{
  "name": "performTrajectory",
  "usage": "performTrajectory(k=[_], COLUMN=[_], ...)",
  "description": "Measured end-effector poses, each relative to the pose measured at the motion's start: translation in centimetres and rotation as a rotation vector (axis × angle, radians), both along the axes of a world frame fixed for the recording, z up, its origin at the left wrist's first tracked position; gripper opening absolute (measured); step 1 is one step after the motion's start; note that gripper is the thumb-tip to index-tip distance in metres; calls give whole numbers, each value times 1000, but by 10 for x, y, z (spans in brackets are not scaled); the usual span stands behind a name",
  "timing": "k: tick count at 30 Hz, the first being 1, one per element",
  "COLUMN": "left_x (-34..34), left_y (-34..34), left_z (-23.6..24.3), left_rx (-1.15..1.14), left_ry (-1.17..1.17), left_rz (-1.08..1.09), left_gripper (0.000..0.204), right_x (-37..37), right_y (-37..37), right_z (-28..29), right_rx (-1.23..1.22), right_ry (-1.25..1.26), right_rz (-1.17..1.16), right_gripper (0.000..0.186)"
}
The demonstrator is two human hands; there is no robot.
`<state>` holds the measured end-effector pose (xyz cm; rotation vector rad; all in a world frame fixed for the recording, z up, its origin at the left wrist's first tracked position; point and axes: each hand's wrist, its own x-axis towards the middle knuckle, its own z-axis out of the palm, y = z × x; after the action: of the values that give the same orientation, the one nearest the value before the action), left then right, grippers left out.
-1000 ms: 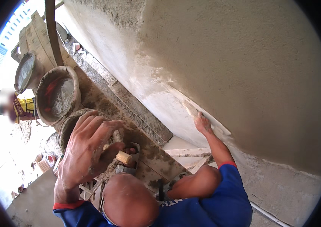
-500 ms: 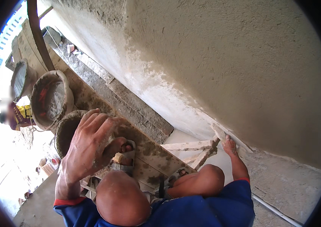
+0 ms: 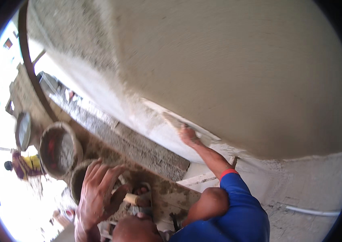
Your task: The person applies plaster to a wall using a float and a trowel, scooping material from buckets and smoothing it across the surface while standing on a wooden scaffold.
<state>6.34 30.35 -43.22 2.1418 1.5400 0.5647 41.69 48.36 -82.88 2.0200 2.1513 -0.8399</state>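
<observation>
My right hand [image 3: 188, 135] is closed round the grip of a long, narrow plastering float [image 3: 172, 118]. The float lies slantwise along the lower edge of the smooth grey plaster on the wall [image 3: 235, 72]. My left hand [image 3: 98, 193] is raised with its fingers apart and nothing seen in it. Behind its fingers is a mortar-caked bucket [image 3: 76, 181], partly hidden. A short wooden handle [image 3: 131, 199] shows beside my left thumb, near my foot; the rest of that tool is hidden.
Wooden planks [image 3: 161, 183] spattered with mortar lie under my feet. A round tub [image 3: 60, 149] of wet mortar and another bucket [image 3: 23, 131] stand at the left. A person [image 3: 23, 164] in yellow and maroon is below. A white pipe [image 3: 312, 211] lies lower right.
My right hand has carried the float up and left along the wall. The view has shifted, and my left hand appears lower, still with its fingers apart.
</observation>
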Motion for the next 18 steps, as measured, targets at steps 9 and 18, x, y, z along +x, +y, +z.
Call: performTrajectory(k=[9,18], left_x=[17,38], left_y=[-6,10], left_z=[16,37], left_rx=[10,91], left_ry=[31,22], left_rz=[29,-84], left_gripper=[42,40], right_x=[-30,154], right_y=[-3,-115], right_z=[188,379], right_rx=[559,1129], right_ry=[386,177], right_rz=[15,-150], right_gripper=[52,50])
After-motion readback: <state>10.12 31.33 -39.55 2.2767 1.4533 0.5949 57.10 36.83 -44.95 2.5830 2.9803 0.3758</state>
